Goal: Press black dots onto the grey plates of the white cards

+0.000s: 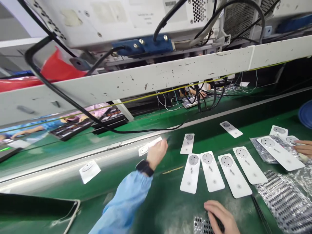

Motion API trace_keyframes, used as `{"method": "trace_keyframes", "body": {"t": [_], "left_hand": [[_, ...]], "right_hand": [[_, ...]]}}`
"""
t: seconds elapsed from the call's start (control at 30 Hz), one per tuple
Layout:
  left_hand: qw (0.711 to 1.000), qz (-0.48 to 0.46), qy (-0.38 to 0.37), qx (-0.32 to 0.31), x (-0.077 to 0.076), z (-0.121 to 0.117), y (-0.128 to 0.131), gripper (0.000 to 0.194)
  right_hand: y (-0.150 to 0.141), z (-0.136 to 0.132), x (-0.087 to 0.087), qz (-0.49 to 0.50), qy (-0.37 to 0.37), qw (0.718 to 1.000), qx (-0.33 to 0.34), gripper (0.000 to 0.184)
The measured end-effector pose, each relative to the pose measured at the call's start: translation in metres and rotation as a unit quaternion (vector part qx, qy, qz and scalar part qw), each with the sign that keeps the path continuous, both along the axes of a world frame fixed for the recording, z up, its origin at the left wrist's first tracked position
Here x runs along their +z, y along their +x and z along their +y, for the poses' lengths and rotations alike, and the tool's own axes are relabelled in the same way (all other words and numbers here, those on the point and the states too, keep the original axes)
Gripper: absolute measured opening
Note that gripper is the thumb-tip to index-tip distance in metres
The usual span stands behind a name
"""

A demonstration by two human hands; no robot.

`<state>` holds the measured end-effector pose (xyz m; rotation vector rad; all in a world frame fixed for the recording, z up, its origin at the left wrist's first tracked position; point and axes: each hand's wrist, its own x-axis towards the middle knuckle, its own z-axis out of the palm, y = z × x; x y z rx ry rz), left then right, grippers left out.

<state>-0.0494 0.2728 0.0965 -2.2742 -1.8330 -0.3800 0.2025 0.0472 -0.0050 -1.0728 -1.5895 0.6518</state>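
My left hand (157, 154), below a blue sleeve (126, 198) and a dark wrist band (144, 167), reaches over the green bench with fingers curled closed. A small dark blur shows at its fingertips; I cannot make out what it is. Partly behind this hand lies a white panel (143, 149) with a round socket-like face. My right hand (223, 217) is at the bottom edge, thumb and fingers apart, over a clear sheet of small black parts (201, 225). Several similar white panels (191, 175) with grey round faces lie in front of and above it.
A white shelf beam (156, 76) with equipment and black cables crosses above the bench. Another person's hand (303, 149) is at the right, by stacked panels (280, 152). Perforated sheets (285, 198) lie nearby. Another white panel (89, 171) rests on the silver strip at left.
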Motion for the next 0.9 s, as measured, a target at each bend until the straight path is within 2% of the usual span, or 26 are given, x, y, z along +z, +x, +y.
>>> {"method": "trace_keyframes", "body": {"t": [0.07, 0.13, 0.17, 0.2, 0.27, 0.3, 0.37, 0.4, 0.43, 0.47, 0.5, 0.53, 0.57, 0.6, 0.63, 0.67, 0.73, 0.8, 0.83, 0.9], "left_hand": [[0.996, -0.006, 0.013, -0.085, -0.006, -0.063, 0.006, 0.032], [0.981, -0.013, 0.026, -0.191, -0.02, -0.129, 0.016, 0.029], [0.952, -0.011, 0.082, -0.294, -0.028, -0.16, 0.022, 0.032], [0.925, -0.011, 0.118, -0.361, -0.036, -0.187, 0.027, 0.036], [0.891, -0.028, 0.14, -0.43, -0.05, -0.227, 0.038, 0.04], [0.887, -0.049, 0.128, -0.441, -0.055, -0.241, 0.042, 0.041], [0.901, -0.139, 0.089, -0.401, -0.06, -0.256, 0.049, 0.043], [0.914, -0.217, 0.064, -0.338, -0.06, -0.259, 0.051, 0.046], [0.915, -0.315, 0.035, -0.25, -0.059, -0.26, 0.054, 0.049], [0.894, -0.422, -0.007, -0.149, -0.056, -0.259, 0.057, 0.053], [0.848, -0.522, -0.067, -0.053, -0.053, -0.257, 0.059, 0.059], [0.783, -0.606, -0.138, 0.021, -0.05, -0.253, 0.06, 0.064], [0.712, -0.668, -0.207, 0.065, -0.047, -0.25, 0.061, 0.07], [0.649, -0.71, -0.258, 0.088, -0.044, -0.246, 0.061, 0.074], [0.605, -0.737, -0.284, 0.101, -0.043, -0.243, 0.059, 0.077], [0.58, -0.755, -0.282, 0.113, -0.042, -0.24, 0.056, 0.079], [0.574, -0.773, -0.231, 0.141, -0.045, -0.236, 0.045, 0.085], [0.601, -0.759, -0.194, 0.161, -0.05, -0.236, 0.032, 0.085], [0.628, -0.737, -0.188, 0.162, -0.053, -0.236, 0.026, 0.076], [0.707, -0.665, -0.183, 0.154, -0.059, -0.238, 0.017, 0.041]], "right_hand": [[0.002, 0.001, 0.021, 0.059, -0.089, 0.994, 0.026, 0.03], [-0.001, 0.002, 0.039, 0.146, -0.21, 0.965, 0.049, 0.043], [-0.003, 0.002, 0.045, 0.185, -0.263, 0.945, 0.065, 0.049], [-0.005, 0.001, 0.049, 0.209, -0.302, 0.926, 0.084, 0.053], [-0.008, 0.0, 0.051, 0.214, -0.34, 0.908, 0.118, 0.055], [-0.007, -0.002, 0.05, 0.201, -0.347, 0.907, 0.13, 0.055], [-0.006, -0.005, 0.048, 0.174, -0.35, 0.909, 0.145, 0.055], [-0.005, -0.007, 0.047, 0.165, -0.353, 0.908, 0.154, 0.054], [-0.005, -0.008, 0.047, 0.156, -0.356, 0.907, 0.162, 0.053], [-0.005, -0.01, 0.048, 0.146, -0.356, 0.907, 0.171, 0.052], [-0.005, -0.011, 0.049, 0.133, -0.356, 0.907, 0.182, 0.051], [-0.004, -0.011, 0.05, 0.12, -0.353, 0.908, 0.193, 0.049], [-0.003, -0.012, 0.051, 0.106, -0.349, 0.909, 0.2, 0.047], [-0.002, -0.013, 0.051, 0.094, -0.343, 0.913, 0.2, 0.045], [0.001, -0.013, 0.05, 0.086, -0.338, 0.917, 0.192, 0.04], [0.004, -0.015, 0.048, 0.073, -0.326, 0.926, 0.175, 0.035], [0.01, -0.019, 0.04, 0.007, -0.272, 0.954, 0.128, 0.029], [0.013, -0.025, 0.027, -0.112, -0.186, 0.971, 0.099, 0.033], [0.014, -0.028, 0.021, -0.176, -0.14, 0.97, 0.095, 0.034], [0.013, -0.032, 0.01, -0.255, -0.071, 0.959, 0.096, 0.03]]}}
